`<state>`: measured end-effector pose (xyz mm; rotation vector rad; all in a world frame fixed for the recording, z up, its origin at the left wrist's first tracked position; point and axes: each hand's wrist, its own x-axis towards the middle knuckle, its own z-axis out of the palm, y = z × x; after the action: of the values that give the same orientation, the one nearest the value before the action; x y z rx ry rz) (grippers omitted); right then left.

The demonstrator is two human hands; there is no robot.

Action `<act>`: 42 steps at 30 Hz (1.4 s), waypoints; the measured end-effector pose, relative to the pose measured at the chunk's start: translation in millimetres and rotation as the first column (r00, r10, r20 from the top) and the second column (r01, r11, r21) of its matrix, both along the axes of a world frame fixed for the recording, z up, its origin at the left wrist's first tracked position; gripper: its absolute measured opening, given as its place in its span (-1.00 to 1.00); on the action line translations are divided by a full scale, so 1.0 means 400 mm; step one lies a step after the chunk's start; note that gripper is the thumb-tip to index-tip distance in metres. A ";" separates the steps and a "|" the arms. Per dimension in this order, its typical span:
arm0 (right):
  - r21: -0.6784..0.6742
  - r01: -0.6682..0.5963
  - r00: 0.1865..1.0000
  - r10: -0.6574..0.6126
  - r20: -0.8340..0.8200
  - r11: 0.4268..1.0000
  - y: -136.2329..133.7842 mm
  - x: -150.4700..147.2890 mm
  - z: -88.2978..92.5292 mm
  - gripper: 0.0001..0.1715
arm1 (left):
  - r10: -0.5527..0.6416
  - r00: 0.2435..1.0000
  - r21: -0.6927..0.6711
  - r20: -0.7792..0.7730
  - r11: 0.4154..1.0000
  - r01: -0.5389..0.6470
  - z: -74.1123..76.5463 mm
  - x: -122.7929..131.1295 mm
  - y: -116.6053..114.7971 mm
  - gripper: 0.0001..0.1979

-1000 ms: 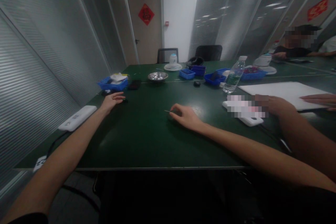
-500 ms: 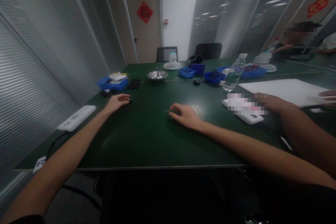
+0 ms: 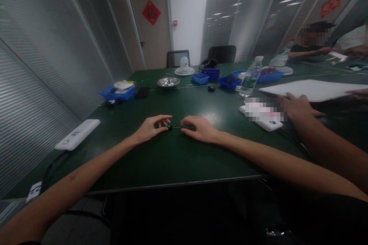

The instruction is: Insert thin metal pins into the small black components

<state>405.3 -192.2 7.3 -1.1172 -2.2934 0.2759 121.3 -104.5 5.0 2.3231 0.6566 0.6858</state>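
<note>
Green tabletop (image 3: 172, 164) is spreading beneath one person's two bare hands, which are facing each other just apart. One left hand (image 3: 149, 128) is pinching one small dark piece (image 3: 170, 127) at its fingertips, the upper fingers reaching out loosely above it. One right hand (image 3: 201, 128) is curling thumb and fingers around one thin rod (image 3: 176, 127), whose bare length is pointing at the dark piece between the hands; whether the two are touching, I cannot tell.

Two long white boxes are flanking the arms: one box at the left (image 3: 77, 134), one at the right (image 3: 261, 116), partly blurred out. Beyond the hands, one shiny metal bowl (image 3: 168, 79) is standing mid-table, with one blue bin (image 3: 120, 94) sitting to its left and several more blue bins (image 3: 200, 78) clustering to its right. One clear bottle (image 3: 250, 80) is standing near one white board (image 3: 310, 90), and one co-worker's hand (image 3: 299, 107) is resting just beside the board. Two dark chairs (image 3: 222, 53) are standing behind the table.
</note>
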 end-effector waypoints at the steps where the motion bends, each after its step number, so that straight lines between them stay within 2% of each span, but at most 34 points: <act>1: 0.003 0.004 1.000 -0.004 0.005 1.000 0.001 0.000 -0.001 -0.71 | 0.022 1.000 0.014 -0.009 1.000 -0.022 0.000 0.000 -0.001 -0.51; 4: 0.004 0.007 1.000 -0.007 0.030 1.000 0.004 -0.001 -0.002 -0.72 | 0.060 0.996 0.053 -0.065 0.997 -0.057 0.003 -0.002 0.001 -0.68; 6: 0.005 0.004 0.998 -0.005 0.061 1.000 0.003 -0.003 -0.001 -0.71 | 0.041 0.996 0.041 -0.079 0.998 -0.038 0.006 0.000 -0.002 -0.72; 18: 0.022 -0.039 0.991 0.036 0.132 0.999 -0.010 -0.008 0.010 -0.68 | -0.026 0.997 -0.038 -0.076 0.999 0.023 0.008 0.005 -0.014 -0.72; 24: 0.042 -0.044 0.984 0.036 0.176 0.998 -0.012 -0.012 0.008 -0.66 | -0.031 0.997 -0.011 -0.075 0.999 0.030 0.003 0.006 -0.013 -0.70; 30: 0.054 -0.075 0.978 0.063 0.197 0.996 -0.017 -0.021 0.011 -0.64 | -0.126 0.990 -0.016 -0.066 0.992 0.125 0.005 0.020 -0.032 -0.71; 33: 0.040 -0.087 0.981 0.079 0.175 0.995 -0.020 -0.024 0.015 -0.64 | -0.133 0.988 -0.009 -0.076 0.991 0.133 0.004 0.025 -0.038 -0.71; 36: 0.019 -0.040 0.996 0.038 0.085 0.999 -0.018 -0.027 0.014 -0.65 | -0.098 0.991 0.028 -0.092 0.995 0.101 0.005 0.025 -0.038 -0.63; 39: 0.002 0.054 0.999 -0.054 0.008 0.999 -0.008 -0.024 0.006 -0.68 | -0.043 0.996 0.068 -0.076 0.996 0.048 0.007 0.024 -0.036 -0.48; 42: -0.022 0.163 0.986 -0.163 -0.018 0.986 0.004 -0.019 -0.004 -0.73 | -0.026 0.998 0.068 -0.060 0.997 0.030 0.007 0.023 -0.034 -0.44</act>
<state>397.7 -190.4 5.9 -1.2987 -2.1714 0.2456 130.7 -118.2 8.0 2.4194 0.6348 0.6391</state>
